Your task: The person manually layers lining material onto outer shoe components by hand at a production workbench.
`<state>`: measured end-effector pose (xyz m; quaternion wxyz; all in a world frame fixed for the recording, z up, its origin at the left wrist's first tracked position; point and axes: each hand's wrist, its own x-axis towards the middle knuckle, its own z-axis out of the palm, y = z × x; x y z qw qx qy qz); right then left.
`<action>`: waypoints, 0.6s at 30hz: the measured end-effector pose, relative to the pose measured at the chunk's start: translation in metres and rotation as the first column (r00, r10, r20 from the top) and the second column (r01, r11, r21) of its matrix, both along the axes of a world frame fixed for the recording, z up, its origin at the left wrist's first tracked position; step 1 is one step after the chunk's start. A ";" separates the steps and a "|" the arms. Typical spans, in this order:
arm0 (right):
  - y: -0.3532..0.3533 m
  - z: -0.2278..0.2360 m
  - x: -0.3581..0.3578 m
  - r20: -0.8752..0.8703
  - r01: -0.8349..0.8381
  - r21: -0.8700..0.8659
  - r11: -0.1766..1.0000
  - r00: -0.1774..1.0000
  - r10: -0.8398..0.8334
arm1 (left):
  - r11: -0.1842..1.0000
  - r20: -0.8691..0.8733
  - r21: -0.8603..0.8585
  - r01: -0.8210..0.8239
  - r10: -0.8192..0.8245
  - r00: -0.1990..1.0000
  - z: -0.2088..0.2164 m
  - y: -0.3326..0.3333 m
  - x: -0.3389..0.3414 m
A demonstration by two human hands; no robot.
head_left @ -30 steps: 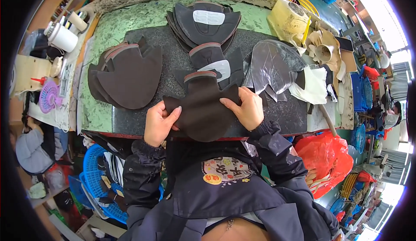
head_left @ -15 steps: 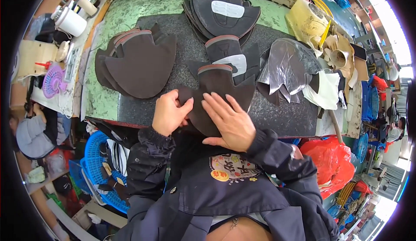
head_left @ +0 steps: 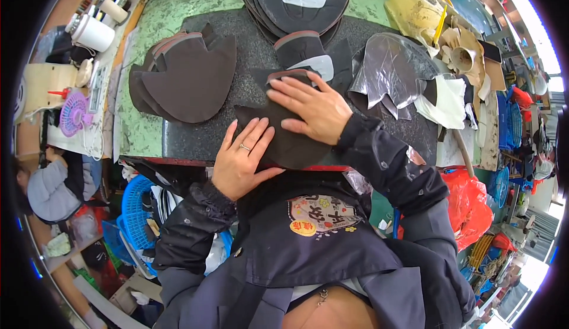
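Note:
A dark brown shoe-upper piece (head_left: 299,150) with a reddish strip along its far edge lies flat on the dark stone slab (head_left: 189,146), close to the near edge. Flat on its left side rests my left hand (head_left: 244,158), fingers stretched out and a ring on one of them. My right hand (head_left: 315,108) is spread over the far part of the piece, fingertips by the reddish strip. Just beyond lies another dark upper piece (head_left: 299,49) with a white patch (head_left: 317,66), partly covered by the nearer one. Neither hand grips anything.
Stacked brown pieces (head_left: 189,83) lie to the left; black pieces with a white patch (head_left: 299,9) are stacked at the back. A clear plastic sheet (head_left: 394,71) and white cloth (head_left: 443,101) sit right. Below the table are a blue basket (head_left: 135,210) and red bag (head_left: 468,210).
My left hand has gone from bent fingers at the piece's left edge to lying flat on it. My right hand has slid away from me toward the reddish strip.

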<state>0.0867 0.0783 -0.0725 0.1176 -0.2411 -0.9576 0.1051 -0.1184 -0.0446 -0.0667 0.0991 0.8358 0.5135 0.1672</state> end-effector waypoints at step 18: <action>-0.054 0.008 0.040 0.051 -0.107 -0.138 0.985 0.992 0.115 | 0.999 0.473 -0.054 0.008 0.018 0.881 -0.002 0.006 0.014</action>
